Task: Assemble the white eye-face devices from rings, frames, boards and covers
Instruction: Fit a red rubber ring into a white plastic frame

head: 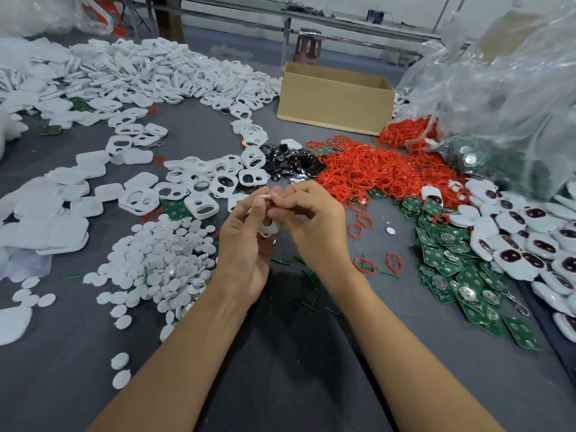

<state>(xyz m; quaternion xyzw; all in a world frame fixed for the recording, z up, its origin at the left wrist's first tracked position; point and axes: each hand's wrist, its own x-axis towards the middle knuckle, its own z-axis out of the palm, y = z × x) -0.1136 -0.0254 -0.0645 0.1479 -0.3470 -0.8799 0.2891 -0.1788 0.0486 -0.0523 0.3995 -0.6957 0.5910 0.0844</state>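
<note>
My left hand (244, 244) grips a white frame (270, 228) upright above the middle of the grey table (280, 353). Fingertips of my right hand (307, 218) pinch a red ring (268, 198) against the frame's top edge. Both hands touch each other over the part, and most of the frame is hidden behind the fingers. Just beyond lie more white frames (199, 205), red rings (374, 169) in a big heap, black lens pieces (293, 165), green boards (448, 269) and finished eye-face devices (514, 254) at the right.
White round covers (162, 260) are piled left of my hands. Flat white back shells (46, 213) lie at the far left. A cardboard box (335, 98) stands at the back, with clear plastic bags (498, 104) at the right. A huge pile of white frames (149, 70) fills the back left.
</note>
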